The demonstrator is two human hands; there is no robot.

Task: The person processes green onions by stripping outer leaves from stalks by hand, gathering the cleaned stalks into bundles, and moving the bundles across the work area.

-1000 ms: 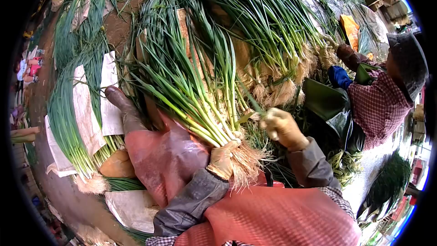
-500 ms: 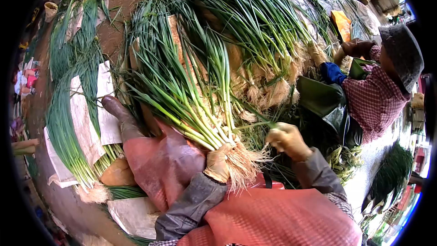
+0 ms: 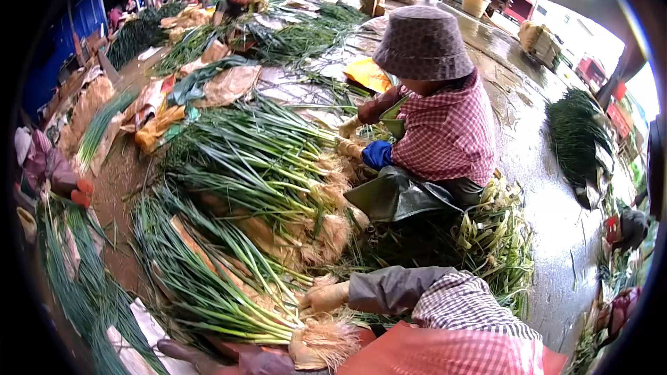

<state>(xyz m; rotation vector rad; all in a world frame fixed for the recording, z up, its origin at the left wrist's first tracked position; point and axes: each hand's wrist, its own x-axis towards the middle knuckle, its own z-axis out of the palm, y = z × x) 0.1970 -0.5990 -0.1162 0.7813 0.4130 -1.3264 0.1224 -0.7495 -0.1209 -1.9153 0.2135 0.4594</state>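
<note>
The right hand [image 3: 326, 297] has been brought in to the stems. Half a second ago it was held clear of them, closed on a thin green strip; no strip can now be made out in it. It is laid, gloved, over the stalks just above the roots [image 3: 330, 344], with its fingers bent. Whether anything is gripped by it cannot be told, as the fingertips are hidden.

The bundle [image 3: 260, 324] is found low in the view, with its leaves spread to the left and its roots lying just beside the red apron [image 3: 431, 353]. Its root end is gripped by the left hand [image 3: 300, 353], of which only a gloved part is shown; the same place was gripped a second ago.

The view has also been tipped up and turned, so that the co-worker [image 3: 448, 125] is now shown more fully beyond the pile [image 3: 257, 160]. By this the bundle's position within the view has been lowered.

In judgement, the work appears to have been shifted from the strip to the stems, with the bundle kept steady by one hand and the other left free for handling.
</note>
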